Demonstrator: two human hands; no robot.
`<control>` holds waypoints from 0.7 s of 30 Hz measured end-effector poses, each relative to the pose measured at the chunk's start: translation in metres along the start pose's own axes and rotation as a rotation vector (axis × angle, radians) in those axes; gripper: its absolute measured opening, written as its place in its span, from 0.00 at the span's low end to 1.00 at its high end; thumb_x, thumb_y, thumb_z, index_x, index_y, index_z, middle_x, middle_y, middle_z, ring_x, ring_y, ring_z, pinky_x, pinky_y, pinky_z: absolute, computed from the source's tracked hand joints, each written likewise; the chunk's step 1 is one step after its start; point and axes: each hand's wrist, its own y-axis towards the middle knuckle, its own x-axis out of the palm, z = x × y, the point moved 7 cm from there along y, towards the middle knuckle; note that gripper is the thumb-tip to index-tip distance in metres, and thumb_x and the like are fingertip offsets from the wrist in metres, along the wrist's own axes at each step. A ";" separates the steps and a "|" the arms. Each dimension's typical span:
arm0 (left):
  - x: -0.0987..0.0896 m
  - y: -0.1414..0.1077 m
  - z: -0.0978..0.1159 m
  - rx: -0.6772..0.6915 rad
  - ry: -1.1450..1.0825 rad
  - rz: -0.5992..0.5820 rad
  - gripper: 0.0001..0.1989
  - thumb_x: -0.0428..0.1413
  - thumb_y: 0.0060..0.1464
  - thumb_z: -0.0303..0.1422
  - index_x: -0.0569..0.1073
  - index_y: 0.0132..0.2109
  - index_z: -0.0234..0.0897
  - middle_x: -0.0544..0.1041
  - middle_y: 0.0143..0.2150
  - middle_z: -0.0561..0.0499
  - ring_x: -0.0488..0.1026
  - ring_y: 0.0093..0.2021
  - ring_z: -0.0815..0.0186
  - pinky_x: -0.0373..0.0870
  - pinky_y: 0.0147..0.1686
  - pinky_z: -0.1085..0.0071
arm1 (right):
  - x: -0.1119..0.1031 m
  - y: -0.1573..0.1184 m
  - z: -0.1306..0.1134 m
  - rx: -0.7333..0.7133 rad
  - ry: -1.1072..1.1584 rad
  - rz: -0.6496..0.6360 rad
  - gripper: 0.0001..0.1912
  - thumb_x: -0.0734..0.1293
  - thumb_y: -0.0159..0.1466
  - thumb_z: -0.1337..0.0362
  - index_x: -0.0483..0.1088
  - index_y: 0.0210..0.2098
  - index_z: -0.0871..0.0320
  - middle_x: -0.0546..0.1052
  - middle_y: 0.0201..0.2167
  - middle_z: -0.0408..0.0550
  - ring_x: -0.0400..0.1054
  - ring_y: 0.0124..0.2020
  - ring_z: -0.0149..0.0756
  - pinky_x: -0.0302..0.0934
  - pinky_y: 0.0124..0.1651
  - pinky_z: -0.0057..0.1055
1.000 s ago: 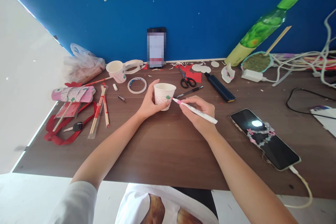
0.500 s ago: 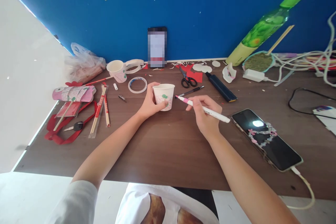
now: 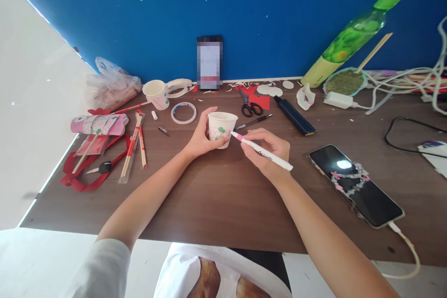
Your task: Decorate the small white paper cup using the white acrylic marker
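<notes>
My left hand (image 3: pixel 201 137) grips a white paper cup (image 3: pixel 220 123) from its left side, thumb across the front and fingers behind. The cup has a green leaf and pink pattern and is upright over the table. In my right hand (image 3: pixel 270 151) is a white marker (image 3: pixel 263 150) with a pink band, held between thumb and fingers. Its tip meets, or nearly meets, the right side of the cup's wall. Behind the cup lie a black pen (image 3: pixel 253 122) and scissors (image 3: pixel 250 108) with black handles.
A phone (image 3: pixel 356 186) with a beaded strap lies right of my right arm. Tape rolls (image 3: pixel 183 113), a second paper cup (image 3: pixel 156 94) and wrapped chopsticks (image 3: pixel 130 149) sit to the left. A green bottle (image 3: pixel 352 37) leans on the blue panel, near white cables (image 3: pixel 394 81).
My right hand has moved the marker left, bringing its tip to the cup and changing its angle. The cup in my left hand has shifted slightly right.
</notes>
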 end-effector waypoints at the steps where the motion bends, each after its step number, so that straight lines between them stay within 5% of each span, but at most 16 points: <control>1: 0.000 0.000 0.000 -0.002 0.003 -0.002 0.43 0.66 0.42 0.46 0.53 0.60 0.44 0.68 0.50 0.46 0.71 0.47 0.60 0.72 0.47 0.61 | 0.001 0.000 0.001 -0.001 0.004 -0.008 0.03 0.71 0.54 0.67 0.74 0.28 0.52 0.78 0.28 0.45 0.73 0.33 0.38 0.70 0.43 0.40; 21: 0.000 0.000 -0.001 -0.001 -0.001 -0.009 0.44 0.65 0.43 0.47 0.52 0.62 0.44 0.69 0.50 0.46 0.72 0.48 0.58 0.71 0.49 0.58 | -0.001 0.001 0.004 0.035 -0.028 0.010 0.03 0.70 0.54 0.68 0.74 0.28 0.52 0.78 0.28 0.44 0.73 0.35 0.39 0.69 0.41 0.38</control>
